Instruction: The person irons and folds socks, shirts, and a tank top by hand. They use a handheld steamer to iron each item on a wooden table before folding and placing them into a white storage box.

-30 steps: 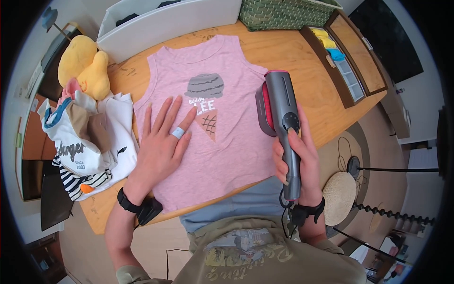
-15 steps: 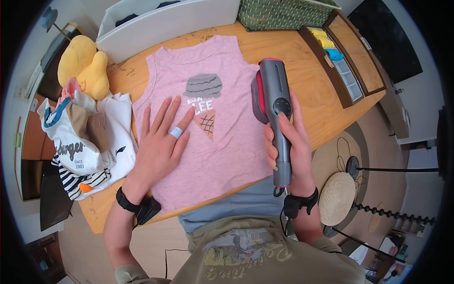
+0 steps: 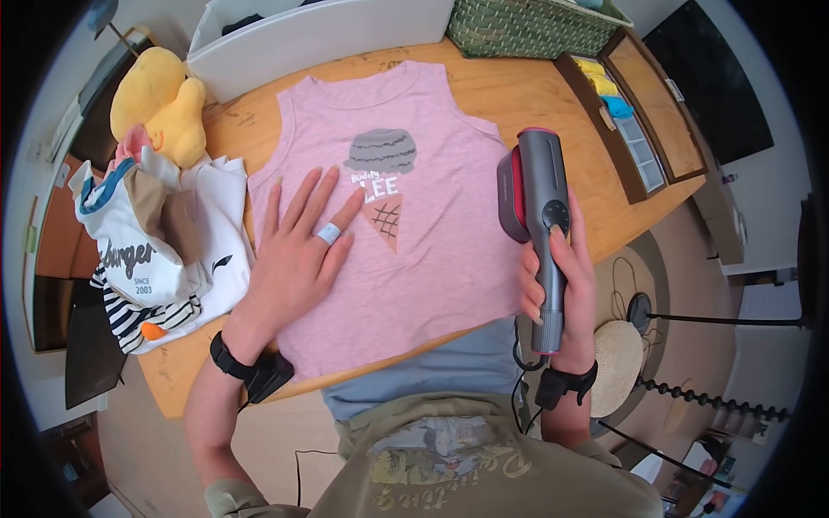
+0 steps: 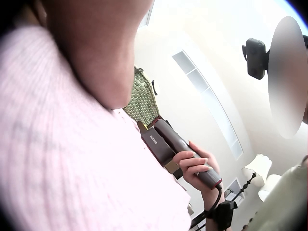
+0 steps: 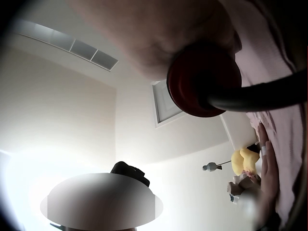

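A pink sleeveless top [image 3: 432,276] with an ice cream cone print lies spread on the wooden table. My left hand [image 3: 298,259] rests flat on its left half, fingers spread beside the print, a pale ring on one finger. At the top's right edge, my right hand [image 3: 574,281] grips a grey handheld garment steamer [image 3: 542,186] by its handle, thumb near the round control panel. The steamer's red-rimmed head faces left, over the side of the top. In the left wrist view the steamer [image 4: 180,144] is held above the fabric. The right wrist view shows its red handle end [image 5: 202,82] and black cord.
Left of the top lie folded clothes [image 3: 229,233], a white printed bag-like item [image 3: 142,250] and a yellow plush toy [image 3: 155,99]. Along the back stand a white bin [image 3: 328,47] and a green woven basket [image 3: 535,30]. An open divided wooden box [image 3: 643,160] sits at right.
The steamer in my right hand went a little left and away, then came back right and toward me. My left hand has stayed in place on the top. The head view has shifted slightly.
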### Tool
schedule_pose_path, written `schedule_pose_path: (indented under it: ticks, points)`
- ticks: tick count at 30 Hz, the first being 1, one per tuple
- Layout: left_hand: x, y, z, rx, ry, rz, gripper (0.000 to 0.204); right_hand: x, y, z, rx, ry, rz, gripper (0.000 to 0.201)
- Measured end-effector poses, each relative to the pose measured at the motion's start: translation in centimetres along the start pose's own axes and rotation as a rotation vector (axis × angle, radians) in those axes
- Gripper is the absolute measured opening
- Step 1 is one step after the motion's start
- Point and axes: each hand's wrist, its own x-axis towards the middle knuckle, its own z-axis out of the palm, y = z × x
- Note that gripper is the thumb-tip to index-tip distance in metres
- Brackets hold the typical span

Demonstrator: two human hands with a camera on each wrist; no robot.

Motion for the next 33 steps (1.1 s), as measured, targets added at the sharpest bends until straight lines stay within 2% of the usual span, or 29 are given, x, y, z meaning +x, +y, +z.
schedule_pose_path:
  ticks: [3,9,14,19,26,33]
  points:
    - [0.0,0.0,0.0,0.006,-0.001,0.000,0.052,-0.7,0.0,-0.2,-0.015,-0.018,-0.014,0.069]
    - [0.0,0.0,0.1,0.012,-0.003,0.003,0.052,-2.6,0.0,0.0,-0.020,-0.053,0.075,0.074]
    - [0.0,0.0,0.1,0.013,-0.007,-0.001,0.052,-4.2,0.7,1.1,-0.042,-0.160,0.207,0.077]
    - [0.0,-0.2,0.4,-0.005,0.022,0.008,0.052,-4.8,1.6,2.1,-0.018,-0.233,0.228,0.078]
    - [0.0,0.0,0.2,0.015,-0.003,0.001,0.052,-3.5,0.4,0.1,-0.028,-0.067,0.112,0.075]
    - [-0.1,-0.1,0.1,-0.012,-0.005,0.007,0.052,-1.7,-0.6,-1.7,0.007,-0.015,-0.005,0.072]
